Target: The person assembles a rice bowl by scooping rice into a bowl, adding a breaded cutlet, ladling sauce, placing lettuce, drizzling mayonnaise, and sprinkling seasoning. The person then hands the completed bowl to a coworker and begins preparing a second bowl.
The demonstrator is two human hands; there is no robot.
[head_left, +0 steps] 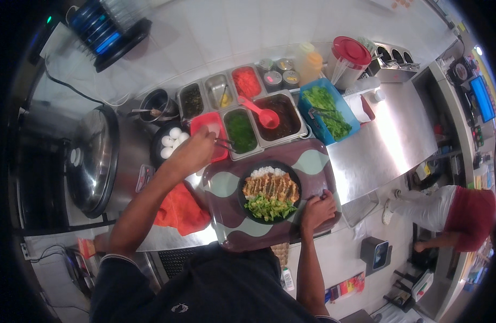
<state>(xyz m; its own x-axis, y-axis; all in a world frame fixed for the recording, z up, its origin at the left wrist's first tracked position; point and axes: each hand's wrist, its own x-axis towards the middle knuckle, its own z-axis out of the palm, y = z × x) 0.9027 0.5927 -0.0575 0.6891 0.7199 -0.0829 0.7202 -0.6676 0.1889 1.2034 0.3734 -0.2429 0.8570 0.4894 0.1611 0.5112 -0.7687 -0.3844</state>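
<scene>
Left hand (200, 145): fingers closed around slim dark tongs (222, 144), tips at the rectangular steel pan (244, 155) of green garnish (241, 129), presumably sparing bare contact. Right hand (318, 211): fingers curled at the edge of the brown, pale-green-patterned tray (231, 207), perhaps steadying; grip unclear. Round black plate (289, 212), rice and cutlet (272, 185): on tray, within reach.

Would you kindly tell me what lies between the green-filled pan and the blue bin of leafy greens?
In the head view, a metal pan of dark sauce lies there, with a red ladle in it.
</scene>
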